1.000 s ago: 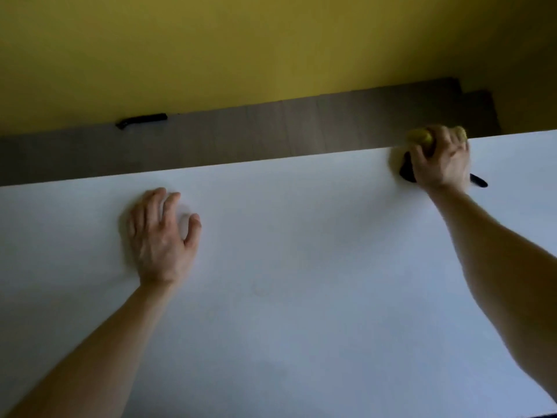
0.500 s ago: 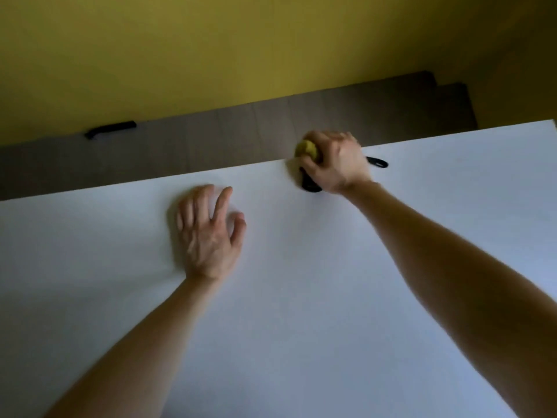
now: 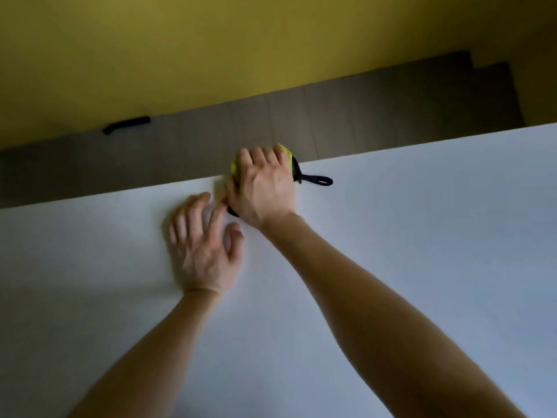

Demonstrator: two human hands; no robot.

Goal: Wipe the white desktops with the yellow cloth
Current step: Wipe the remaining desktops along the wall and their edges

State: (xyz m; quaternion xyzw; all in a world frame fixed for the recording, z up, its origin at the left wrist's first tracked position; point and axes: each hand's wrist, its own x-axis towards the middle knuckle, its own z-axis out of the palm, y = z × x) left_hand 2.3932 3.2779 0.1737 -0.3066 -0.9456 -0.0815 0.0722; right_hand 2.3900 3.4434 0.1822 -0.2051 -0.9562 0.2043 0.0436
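Observation:
The white desktop (image 3: 391,251) fills the lower part of the view. My right hand (image 3: 265,188) grips the yellow cloth (image 3: 284,152) against the desktop's far edge, fingers curled over it. The cloth has a black trim and a black loop (image 3: 318,180) that trails to the right on the surface. Most of the cloth is hidden under the hand. My left hand (image 3: 205,248) rests flat on the desktop just left of and nearer than the right hand, fingers spread, its fingertips almost touching the right hand.
Beyond the desktop's far edge lies a dark wood-look floor (image 3: 271,128) below a yellow wall (image 3: 211,49). A small black object (image 3: 126,125) sits at the foot of the wall on the left.
My right hand has slid the cloth leftward along the far edge, from the right side to right beside my left hand. The left hand stays flat on the desktop.

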